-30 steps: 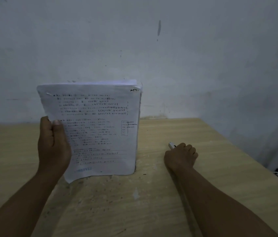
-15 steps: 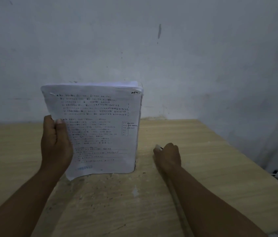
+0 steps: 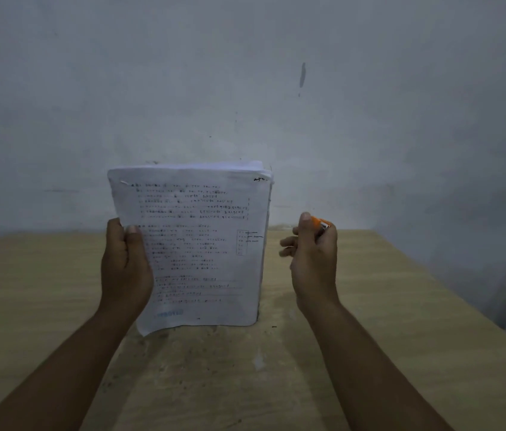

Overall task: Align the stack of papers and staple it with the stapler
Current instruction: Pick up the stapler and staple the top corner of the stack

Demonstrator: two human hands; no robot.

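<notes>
Papers first: the thick white stack of printed paper sheets (image 3: 195, 244) stands upright on its bottom edge on the pale wooden table (image 3: 400, 306), printed face toward you, a little left of centre and well short of the far wall.

Your left hand (image 3: 125, 265) pinches its left edge, thumb (image 3: 133, 241) flat on the front page and the other fingers wrapped behind, out of sight. That grip seems meant to keep the pile standing so its lower edge can square itself against the wood. The bottom left corner still curls out past the rest, and the top sheets fan slightly at the far right corner, so I'd judge the alignment unfinished.

Your right hand (image 3: 313, 259) is raised off the table just right of the stack, not touching it. Its fingers are curled closed around a small orange stapler with a metal nose (image 3: 320, 225), only the tip showing above your knuckles; the lower fingers (image 3: 287, 247) stick out loosely toward the paper. Holding it there keeps the tool ready beside the right edge.

A stack this thick may resist a small stapler, so tighten the sheets before you bite a corner. The grey-white wall (image 3: 276, 88) behind is bare apart from a dark mark.
</notes>
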